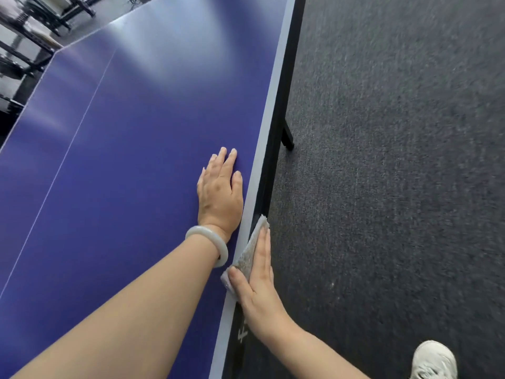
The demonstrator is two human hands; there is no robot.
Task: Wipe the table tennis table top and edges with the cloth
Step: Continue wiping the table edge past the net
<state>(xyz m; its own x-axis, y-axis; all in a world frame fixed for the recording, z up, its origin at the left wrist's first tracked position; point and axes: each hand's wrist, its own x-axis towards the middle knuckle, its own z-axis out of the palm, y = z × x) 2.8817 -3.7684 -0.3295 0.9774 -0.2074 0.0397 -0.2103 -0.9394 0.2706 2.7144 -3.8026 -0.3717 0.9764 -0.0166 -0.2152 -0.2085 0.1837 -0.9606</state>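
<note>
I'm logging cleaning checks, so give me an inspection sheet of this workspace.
Surface: blue table top, glossy with glare, white lines; no dirt seen.
Job's things: cloth pressed against the table's side edge.
Clutter: nothing seen.
Hands: left hand flat on the top, bracelet on its wrist; right hand presses the cloth with straight fingers.
Cables: nothing seen.
Surroundings: dark carpet, table leg, shoe, racks beyond the far end.
</note>
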